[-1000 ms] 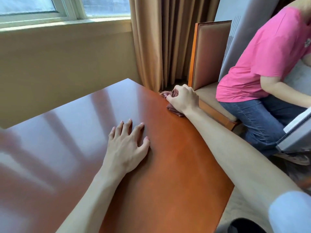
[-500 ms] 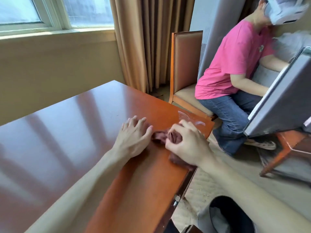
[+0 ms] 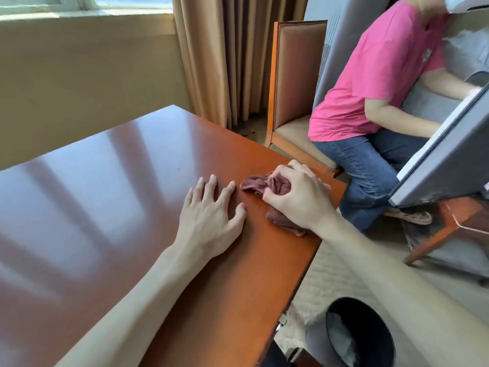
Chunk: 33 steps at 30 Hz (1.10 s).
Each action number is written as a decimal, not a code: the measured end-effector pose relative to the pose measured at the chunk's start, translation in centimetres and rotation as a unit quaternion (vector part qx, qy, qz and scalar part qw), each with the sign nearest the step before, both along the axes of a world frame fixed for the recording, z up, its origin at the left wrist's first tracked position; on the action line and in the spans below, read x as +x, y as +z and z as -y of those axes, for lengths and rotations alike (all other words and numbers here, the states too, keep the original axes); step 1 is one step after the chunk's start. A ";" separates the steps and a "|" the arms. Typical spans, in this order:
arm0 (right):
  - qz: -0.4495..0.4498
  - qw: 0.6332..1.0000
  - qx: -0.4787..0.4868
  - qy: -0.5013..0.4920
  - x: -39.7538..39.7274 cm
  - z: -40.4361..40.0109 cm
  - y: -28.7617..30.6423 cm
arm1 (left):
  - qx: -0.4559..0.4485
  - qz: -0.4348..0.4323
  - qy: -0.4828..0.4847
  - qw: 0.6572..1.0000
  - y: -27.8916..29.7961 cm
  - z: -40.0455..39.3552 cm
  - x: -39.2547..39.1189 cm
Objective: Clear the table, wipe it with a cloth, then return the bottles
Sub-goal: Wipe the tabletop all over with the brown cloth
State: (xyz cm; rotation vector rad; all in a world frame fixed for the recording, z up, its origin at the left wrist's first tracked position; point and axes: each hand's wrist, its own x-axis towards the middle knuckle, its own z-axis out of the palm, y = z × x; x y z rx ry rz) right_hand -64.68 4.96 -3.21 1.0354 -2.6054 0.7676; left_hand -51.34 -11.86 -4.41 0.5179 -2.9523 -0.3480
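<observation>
- Polished reddish-brown wooden worktop (image 3: 111, 181) fills the lower left, glossy with window light streaked across it.
- Seated just past its far right corner, a person in a pink T-shirt and blue jeans (image 3: 375, 83) leans away on a wooden chair with tan padding (image 3: 293, 75).
- Tan pleated curtains (image 3: 225, 56) hang behind that chair.
- Down on the floor at the right, a round black bin (image 3: 362, 337) sits beside the worktop's edge.
- Left hand (image 3: 209, 221) lies flat on the wood, fingers straight and spread wide, holding nothing.
- Right hand (image 3: 299, 200) has its fingers curled over a crumpled maroon cloth (image 3: 264, 185), pressing it down near the right edge, just beside the left hand.
</observation>
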 end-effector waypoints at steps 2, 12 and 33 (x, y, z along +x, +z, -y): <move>-0.012 0.998 0.001 -0.056 -4.9 2.9 0.3 | -0.017 0.015 -0.013 1.000 1.0 1.1 -0.4; -0.007 0.997 0.018 0.076 -3.2 9.6 0.4 | -0.023 -0.015 0.060 0.998 -0.3 8.4 -2.5; -0.004 0.996 0.019 0.086 -0.5 8.6 0.8 | -0.023 -0.023 0.054 0.998 0.1 8.2 -2.5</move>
